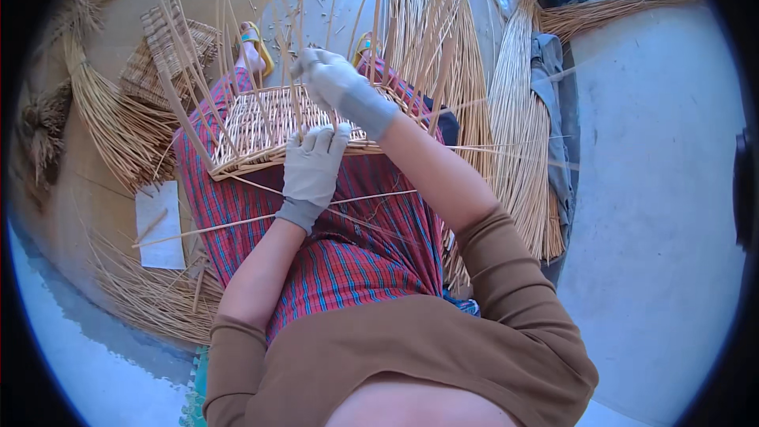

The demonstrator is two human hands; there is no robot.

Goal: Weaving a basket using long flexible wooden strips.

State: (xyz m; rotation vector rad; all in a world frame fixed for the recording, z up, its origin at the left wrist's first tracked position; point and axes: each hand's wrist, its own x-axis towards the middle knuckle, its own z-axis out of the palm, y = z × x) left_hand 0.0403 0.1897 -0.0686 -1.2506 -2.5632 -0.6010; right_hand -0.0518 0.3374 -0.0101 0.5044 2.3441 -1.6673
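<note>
A half-woven wicker basket [257,119] rests across my lap, its flat base woven and long upright stakes [180,107] rising around its edge. My left hand [312,164], in a pale grey work glove, curls its fingers over the near edge of the base. Above the base, my right hand [336,83], gloved alike, is closed around one of the upright stakes near the middle; its fingertips are partly hidden. Loose thin canes [213,227] stick out from the near edge across my red plaid cloth [340,269].
Long bundles of cane lie at the right [514,126] and the left [118,122]. Woven panels [170,51] lie at the far left, above a white sheet [160,225]. Loose canes [158,292] spread at the near left. Small offcuts dot the floor beyond my feet.
</note>
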